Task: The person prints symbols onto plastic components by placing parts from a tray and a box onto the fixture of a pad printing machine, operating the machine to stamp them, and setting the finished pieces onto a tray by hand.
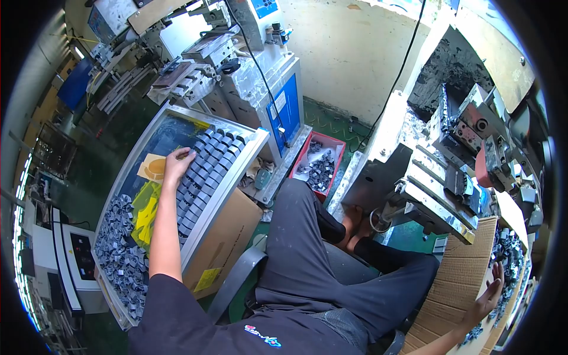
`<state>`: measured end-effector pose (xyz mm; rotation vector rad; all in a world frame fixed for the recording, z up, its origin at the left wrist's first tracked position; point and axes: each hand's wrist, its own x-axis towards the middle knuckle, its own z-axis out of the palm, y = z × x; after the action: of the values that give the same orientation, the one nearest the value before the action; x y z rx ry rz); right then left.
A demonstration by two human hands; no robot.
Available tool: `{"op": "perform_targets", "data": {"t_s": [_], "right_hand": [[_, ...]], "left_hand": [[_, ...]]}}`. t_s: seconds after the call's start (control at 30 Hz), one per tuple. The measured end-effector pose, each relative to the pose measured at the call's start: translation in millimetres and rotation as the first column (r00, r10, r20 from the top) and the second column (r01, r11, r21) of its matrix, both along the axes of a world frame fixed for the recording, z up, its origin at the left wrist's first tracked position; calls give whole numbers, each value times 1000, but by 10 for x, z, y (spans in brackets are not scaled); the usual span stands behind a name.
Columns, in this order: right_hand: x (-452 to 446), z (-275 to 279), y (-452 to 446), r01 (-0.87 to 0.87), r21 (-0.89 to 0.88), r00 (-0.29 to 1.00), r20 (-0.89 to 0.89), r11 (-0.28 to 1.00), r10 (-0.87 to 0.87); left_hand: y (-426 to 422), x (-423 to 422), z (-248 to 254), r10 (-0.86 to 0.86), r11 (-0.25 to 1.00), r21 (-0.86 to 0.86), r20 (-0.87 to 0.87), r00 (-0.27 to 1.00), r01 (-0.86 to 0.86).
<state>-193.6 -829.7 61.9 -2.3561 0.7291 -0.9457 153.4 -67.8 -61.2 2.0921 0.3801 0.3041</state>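
Observation:
On my left, a framed tray (258, 137) carries neat rows of small grey plastic parts (207, 171). My left hand (175, 167) is at the left edge of these rows, its fingers pinched together on what looks like one small grey part. Beside that hand lie a tan card with a round mark (153, 168) and a yellow sheet (145, 216). A loose heap of grey parts (121, 254) covers the tray's near left. At far right, my right hand (490, 291), fingers apart, is over a cardboard box (458, 266) holding dark small parts (509, 251); nothing shows in it.
A red bin (339, 168) with dark parts stands on the floor ahead. The machine on the right (438, 195) reaches close to my knees. Another machine with a blue panel (285, 109) stands behind the tray. A carton (222, 236) is below the tray.

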Motion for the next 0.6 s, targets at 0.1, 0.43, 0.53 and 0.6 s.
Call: {"op": "perform_targets", "data": {"t_s": [0.1,0.43,0.53,0.6], "right_hand": [[-191,-79,-271,42,-6,999,35,999,-41],[-361,-107,-362,143,38,989,17,989,-144],[-364,-137,-378,130,69,990,43,989,-134],[-371,-157,-392,140,77,989,40,987,-143]], "left_hand": [[39,7,-30,-4,1000,-13,3,1000,4],[-30,0,29,-26,999,36,58,998,24],[-37,-6,30,-31,999,33,51,998,29],[-24,1,11,-36,999,39,45,998,34]]}}
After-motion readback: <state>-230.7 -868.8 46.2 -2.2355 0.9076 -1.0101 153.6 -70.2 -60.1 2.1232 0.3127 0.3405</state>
